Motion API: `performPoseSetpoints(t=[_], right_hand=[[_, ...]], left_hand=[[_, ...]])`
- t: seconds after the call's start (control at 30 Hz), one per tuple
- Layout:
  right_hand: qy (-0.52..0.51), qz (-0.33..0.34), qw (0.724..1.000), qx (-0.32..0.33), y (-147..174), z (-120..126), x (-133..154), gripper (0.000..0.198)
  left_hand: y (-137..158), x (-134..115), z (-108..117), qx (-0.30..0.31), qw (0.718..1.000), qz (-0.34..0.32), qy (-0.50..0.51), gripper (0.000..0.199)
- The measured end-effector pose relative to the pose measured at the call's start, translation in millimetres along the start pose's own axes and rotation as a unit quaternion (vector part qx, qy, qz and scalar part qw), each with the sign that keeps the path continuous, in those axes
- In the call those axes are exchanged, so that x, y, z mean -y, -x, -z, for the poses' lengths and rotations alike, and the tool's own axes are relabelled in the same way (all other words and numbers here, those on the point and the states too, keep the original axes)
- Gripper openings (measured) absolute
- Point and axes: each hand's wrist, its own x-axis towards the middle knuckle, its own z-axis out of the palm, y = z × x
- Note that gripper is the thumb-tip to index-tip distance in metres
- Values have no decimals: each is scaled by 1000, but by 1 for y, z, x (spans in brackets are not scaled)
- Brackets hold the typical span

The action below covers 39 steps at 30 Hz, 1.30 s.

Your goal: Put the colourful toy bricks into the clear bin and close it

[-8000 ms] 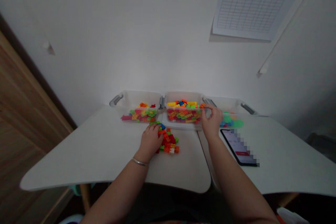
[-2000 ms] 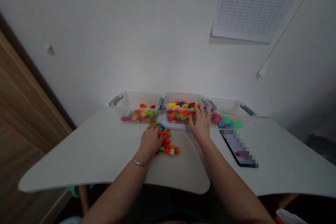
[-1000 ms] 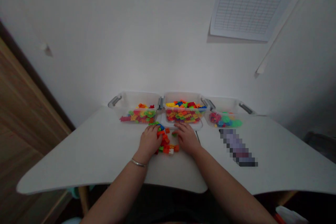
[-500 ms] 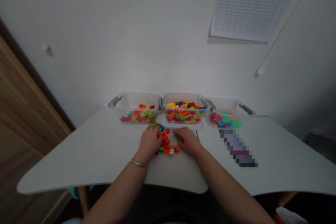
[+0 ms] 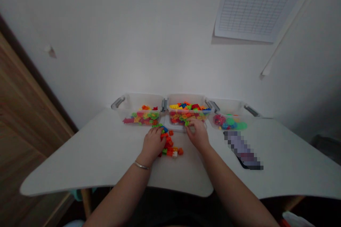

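Observation:
My right hand [image 5: 198, 135] is raised in front of the middle box, pinching a small green toy brick [image 5: 187, 123] between thumb and fingers. On the table, my left hand [image 5: 153, 142] rests against the left side of a small heap of loose toy bricks [image 5: 168, 142], its fingers apart from the thumb and curved along the edge. Orange and red bricks make up most of the heap, with green, blue and white ones among them. What lies under the left palm is hidden.
Three clear plastic boxes stand along the wall: the left box [image 5: 144, 100] and middle box [image 5: 186, 98] hold mixed bricks, the right box [image 5: 229, 104] round and green pieces. A blurred-out phone-like slab [image 5: 242, 150] lies on the white table [image 5: 106, 156] at right.
My right hand has lifted away from beside the heap, moving forward to the middle box with the green brick in its fingers. My left hand stays by the heap.

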Motion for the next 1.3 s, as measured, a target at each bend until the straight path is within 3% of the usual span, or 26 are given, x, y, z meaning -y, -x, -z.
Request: performPoseSetpoints(t=[0.13,0.23,0.37,0.63,0.77,0.87,0.93,1.1,1.3], right_hand=[[29,-15,992,-119,-27,11,-5,5],[50,-56,984,-162,-44,14,-10,2],[78,-89,985,-126,-54,11,-15,12],[127,-33,991,-42,-40,8,-14,30],[117,-10,991,-68,-32,8,-12,50],[106,0,989,-104,-21,7,-7,46],[87,6,994,-62,-12,4,-3,35],[-5,35,985,169,9,-9,5,29],[-38,17,964,263,15,-25,7,54]], left_hand=[[0,1,-1,-4,1000,-2,-1,41],[0,1,-1,-7,1000,-6,1,40],[0,1,-1,-7,1000,-3,2,40],[1,-1,4,1,1000,1,6,41],[1,0,4,4,1000,-3,1,41],[1,0,4,9,1000,-3,1,42],[1,-1,4,8,1000,0,2,42],[1,-2,3,-1,1000,5,5,41],[0,-2,4,9,1000,2,7,41]])
